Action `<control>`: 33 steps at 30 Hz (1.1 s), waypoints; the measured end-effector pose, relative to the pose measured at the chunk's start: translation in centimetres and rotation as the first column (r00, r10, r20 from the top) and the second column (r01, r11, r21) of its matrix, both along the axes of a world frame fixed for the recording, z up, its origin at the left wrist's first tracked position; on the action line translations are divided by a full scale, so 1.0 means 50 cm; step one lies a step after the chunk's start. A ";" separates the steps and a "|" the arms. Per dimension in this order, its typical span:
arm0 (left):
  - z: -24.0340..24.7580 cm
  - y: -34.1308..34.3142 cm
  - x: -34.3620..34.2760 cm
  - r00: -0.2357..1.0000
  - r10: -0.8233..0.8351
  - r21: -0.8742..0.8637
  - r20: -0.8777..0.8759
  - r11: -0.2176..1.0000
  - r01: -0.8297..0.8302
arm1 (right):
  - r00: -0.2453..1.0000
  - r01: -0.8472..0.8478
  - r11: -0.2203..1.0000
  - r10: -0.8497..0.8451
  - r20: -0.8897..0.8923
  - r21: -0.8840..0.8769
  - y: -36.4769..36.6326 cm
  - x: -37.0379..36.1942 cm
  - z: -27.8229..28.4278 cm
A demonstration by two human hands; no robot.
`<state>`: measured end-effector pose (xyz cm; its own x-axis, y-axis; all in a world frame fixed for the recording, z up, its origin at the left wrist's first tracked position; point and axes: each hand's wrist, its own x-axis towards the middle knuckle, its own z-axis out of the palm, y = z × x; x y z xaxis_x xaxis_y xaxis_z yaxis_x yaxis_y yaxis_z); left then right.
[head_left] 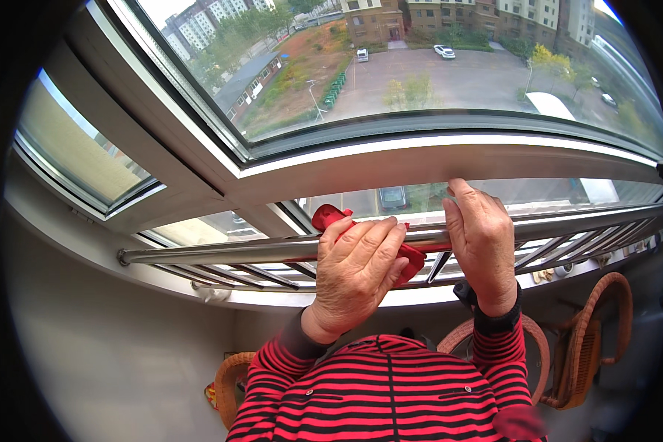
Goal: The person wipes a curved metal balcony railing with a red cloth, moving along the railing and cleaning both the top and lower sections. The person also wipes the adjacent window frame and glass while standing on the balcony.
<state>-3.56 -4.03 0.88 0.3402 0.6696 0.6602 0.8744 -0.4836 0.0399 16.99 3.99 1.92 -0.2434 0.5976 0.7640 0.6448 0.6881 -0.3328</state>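
Note:
My left hand (357, 267) is closed over a red cloth (411, 267), pressing it around the round metal handrail (272, 251) in front of the window. Folds of the cloth stick out on both sides of the fingers, and its underside is hidden behind the rail. Raised over the same rail to the right, my right hand (484, 241) has its thumb apart from the bent fingers. Its index fingertip reaches the lower edge of the window frame (420, 163), and nothing shows between thumb and fingers.
Below the handrail run thinner metal bars (545, 250) along a curved white sill (287, 299). Small objects stand on the sill at the right. Wicker chairs (617, 295) are behind and beside me. Through the glass, a parking lot (420, 74) lies far below.

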 end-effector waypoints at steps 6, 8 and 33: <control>-0.026 -0.017 -0.046 0.986 0.156 0.031 -0.064 0.988 -0.154 | 0.988 0.007 0.999 -0.013 0.155 0.037 -0.001 0.000 -0.022; -0.036 -0.032 -0.072 0.971 0.232 0.046 -0.066 0.972 -0.229 | 0.990 0.008 0.999 -0.014 0.140 0.042 0.001 -0.001 -0.027; -0.050 -0.054 -0.150 0.963 0.263 0.116 0.052 0.957 -0.267 | 0.988 -0.018 0.986 -0.008 0.155 0.164 0.005 -0.001 -0.047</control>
<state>-11.04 -6.73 -1.62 0.1360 0.6468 0.7504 0.9709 -0.2377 0.0289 16.96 4.23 -0.42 -0.3686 0.4652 0.8048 0.6762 0.7283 -0.1112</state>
